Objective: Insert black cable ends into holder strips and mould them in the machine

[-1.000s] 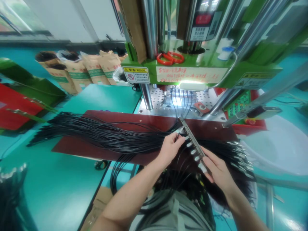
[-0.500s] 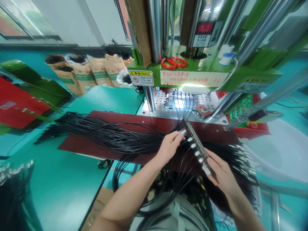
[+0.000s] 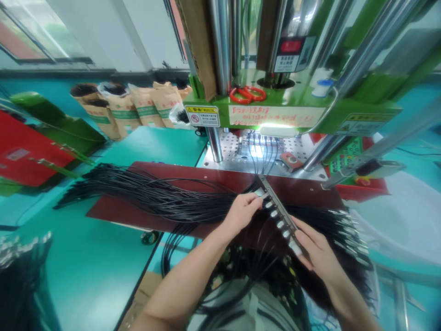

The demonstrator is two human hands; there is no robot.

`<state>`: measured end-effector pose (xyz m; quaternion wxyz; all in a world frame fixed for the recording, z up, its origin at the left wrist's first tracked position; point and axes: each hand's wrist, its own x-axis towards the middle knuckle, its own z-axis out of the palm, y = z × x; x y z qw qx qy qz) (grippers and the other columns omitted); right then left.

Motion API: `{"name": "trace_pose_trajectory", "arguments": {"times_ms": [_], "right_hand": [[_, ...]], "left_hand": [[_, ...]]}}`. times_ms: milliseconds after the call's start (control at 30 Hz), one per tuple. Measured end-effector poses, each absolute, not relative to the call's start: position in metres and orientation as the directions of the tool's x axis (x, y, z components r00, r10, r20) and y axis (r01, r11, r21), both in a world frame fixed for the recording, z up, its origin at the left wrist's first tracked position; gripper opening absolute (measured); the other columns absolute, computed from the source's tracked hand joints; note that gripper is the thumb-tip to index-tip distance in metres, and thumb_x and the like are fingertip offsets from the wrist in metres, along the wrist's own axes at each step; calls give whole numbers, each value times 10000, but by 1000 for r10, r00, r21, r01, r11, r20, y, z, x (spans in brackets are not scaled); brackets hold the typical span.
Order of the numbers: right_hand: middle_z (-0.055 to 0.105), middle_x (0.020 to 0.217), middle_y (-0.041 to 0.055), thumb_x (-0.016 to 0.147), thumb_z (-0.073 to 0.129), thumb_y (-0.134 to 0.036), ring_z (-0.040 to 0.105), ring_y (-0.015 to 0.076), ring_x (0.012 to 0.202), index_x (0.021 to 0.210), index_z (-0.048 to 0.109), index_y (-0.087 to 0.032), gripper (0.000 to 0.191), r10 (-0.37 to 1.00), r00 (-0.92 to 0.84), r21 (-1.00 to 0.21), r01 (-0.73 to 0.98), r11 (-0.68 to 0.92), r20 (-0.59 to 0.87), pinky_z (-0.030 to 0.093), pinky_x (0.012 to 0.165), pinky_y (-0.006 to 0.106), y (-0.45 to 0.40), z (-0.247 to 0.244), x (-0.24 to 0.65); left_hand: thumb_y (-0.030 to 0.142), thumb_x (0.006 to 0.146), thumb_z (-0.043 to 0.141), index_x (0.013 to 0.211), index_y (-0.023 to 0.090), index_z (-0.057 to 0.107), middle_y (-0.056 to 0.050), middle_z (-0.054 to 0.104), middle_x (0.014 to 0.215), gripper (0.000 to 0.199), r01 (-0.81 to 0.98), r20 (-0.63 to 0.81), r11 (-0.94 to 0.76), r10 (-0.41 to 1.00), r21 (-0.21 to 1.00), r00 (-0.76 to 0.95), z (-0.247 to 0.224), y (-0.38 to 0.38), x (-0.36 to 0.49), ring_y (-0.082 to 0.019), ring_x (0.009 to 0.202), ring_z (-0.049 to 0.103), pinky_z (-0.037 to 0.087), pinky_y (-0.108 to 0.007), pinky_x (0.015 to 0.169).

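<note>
A long metal bar fixture (image 3: 279, 204) slants over the dark red board, with several silver cable connectors (image 3: 280, 225) seated along its left side. My right hand (image 3: 319, 246) is closed around the near end of the bar. At its far end, my left hand (image 3: 243, 211) pinches a silver connector (image 3: 261, 194) that meets the bar's edge; whether it is fully seated I cannot tell. Thin black cables hang from the connectors toward my lap. Just beyond lies a thick bundle of black cables (image 3: 165, 193), passing behind my left hand.
A green press (image 3: 206, 96) stands ahead; cables lead into a lit mould (image 3: 257, 149) on its perforated plate. Red-handled scissors (image 3: 247, 94) rest on its ledge. Cable ends with silver tips (image 3: 347, 234) lie right of the dark red board (image 3: 113, 209). Paper sacks (image 3: 117, 110) stand behind.
The pinched connector, which stuck out from the bar's far end, now sits closer against it. The bar has shifted slightly left, and the camera view has tilted a little.
</note>
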<state>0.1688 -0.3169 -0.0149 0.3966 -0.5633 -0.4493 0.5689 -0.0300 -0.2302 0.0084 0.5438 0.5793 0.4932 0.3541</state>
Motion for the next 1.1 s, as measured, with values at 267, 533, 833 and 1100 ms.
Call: {"name": "trace_pose_trajectory", "arguments": {"times_ms": [267,533,833,1100], "right_hand": [[584,568,10,815,496,-519,328,30,301,1314,439,-161,617,956,-60,-946,175,-273,-287,237,293,163,-319,-7,159],[536,573,-26,762,580,-465,288,18,298,1256,468,-190,576,950,51,-945,104,-311,-307,152,304,159,-308,10,169],[480,455,-78,792,431,-524,353,99,245,1250,373,-174,580,940,113,-842,420,-339,-322,246,312,211,-289,20,187],[685,981,74,821,461,-400,635,267,852,984,648,-236,297,991,-82,-343,932,115,111,452,727,351,-189,52,207]], "left_hand": [[329,762,457,567,161,512,60,343,468,263,246,-103,30,952,969,287,10,-229,-34,-77,472,305,238,-207,482],[301,806,415,569,173,532,0,513,565,293,475,69,-243,933,846,354,15,-199,-10,-142,594,475,354,-251,608],[171,707,584,969,181,509,-91,501,1077,272,331,146,-151,988,932,38,7,-143,3,-234,1082,441,317,-349,940],[164,696,603,808,123,481,-15,549,635,170,-260,-369,453,875,853,314,-13,-104,9,-120,551,558,427,-238,546]]}}
